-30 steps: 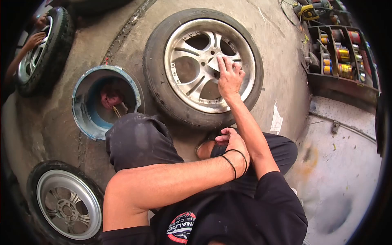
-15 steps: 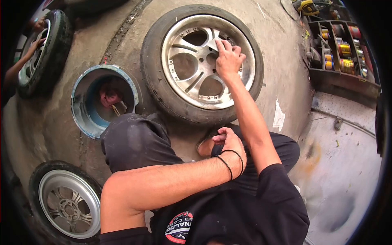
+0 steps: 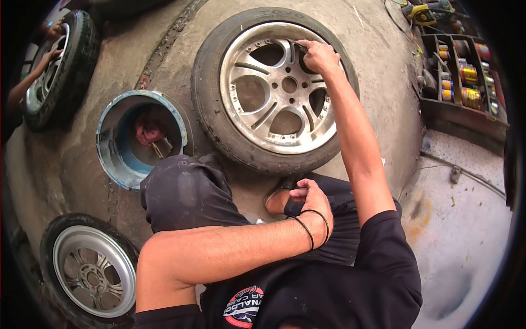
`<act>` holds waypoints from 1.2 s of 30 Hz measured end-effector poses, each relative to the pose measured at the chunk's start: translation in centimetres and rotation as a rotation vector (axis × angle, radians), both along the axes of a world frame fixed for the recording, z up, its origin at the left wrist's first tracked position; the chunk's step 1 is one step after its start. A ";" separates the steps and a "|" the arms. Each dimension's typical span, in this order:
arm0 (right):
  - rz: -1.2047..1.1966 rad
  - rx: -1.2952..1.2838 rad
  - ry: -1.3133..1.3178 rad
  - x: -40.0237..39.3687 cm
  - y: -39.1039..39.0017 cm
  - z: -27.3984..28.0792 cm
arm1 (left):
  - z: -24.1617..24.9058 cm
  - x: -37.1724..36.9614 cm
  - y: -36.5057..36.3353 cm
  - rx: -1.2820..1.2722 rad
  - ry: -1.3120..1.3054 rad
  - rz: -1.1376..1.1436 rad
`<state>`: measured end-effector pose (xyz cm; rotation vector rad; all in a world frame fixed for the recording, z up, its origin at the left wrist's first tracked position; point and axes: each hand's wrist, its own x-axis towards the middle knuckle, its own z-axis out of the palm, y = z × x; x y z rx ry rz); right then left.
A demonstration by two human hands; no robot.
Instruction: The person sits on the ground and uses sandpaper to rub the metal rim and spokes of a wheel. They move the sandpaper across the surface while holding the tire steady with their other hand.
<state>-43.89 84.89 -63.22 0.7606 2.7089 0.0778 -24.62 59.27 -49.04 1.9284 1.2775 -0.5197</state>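
Observation:
My right hand point(image 3: 321, 57) is on the upper right of a silver alloy wheel rim point(image 3: 232, 104), its fingers closed and pressed to the metal by a spoke gap. A small thin sheet seems pinched under the fingertips, mostly hidden by them. The rim lies flat inside a black tire point(image 3: 211, 118) on the floor. My left hand point(image 3: 312, 200) rests in my lap with dark bands round the wrist. Its fingers are loosely bent and a little apart, with nothing in them.
A blue bucket point(image 3: 102, 140) with a reddish cloth point(image 3: 148, 130) inside stands left of the tire. Another wheel point(image 3: 71, 241) lies at lower left. At upper left, another person's hands touch an upright wheel point(image 3: 82, 60). A rack of cans point(image 3: 460, 107) stands at right.
My right hand has moved up and right along the rim, uncovering the hub and its holes. My left hand stays in my lap.

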 end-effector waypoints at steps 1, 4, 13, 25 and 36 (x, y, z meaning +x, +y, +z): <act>0.001 -0.003 -0.001 -0.4 0.4 -0.4 | -0.1 0.1 0.1 -0.004 0.009 0.000; -0.006 -0.061 0.090 -0.8 2.1 -2.5 | -0.1 -0.1 0.6 -0.016 0.008 -0.017; 0.050 0.069 0.258 3.9 7.9 -1.1 | 2.1 -2.4 -0.8 0.045 -0.061 0.000; 0.024 0.124 0.205 1.9 7.8 -0.7 | 2.2 -3.0 -0.6 0.065 -0.047 0.014; 0.256 0.165 0.151 -0.5 7.9 -0.1 | 2.2 -4.2 -1.0 0.120 -0.054 0.095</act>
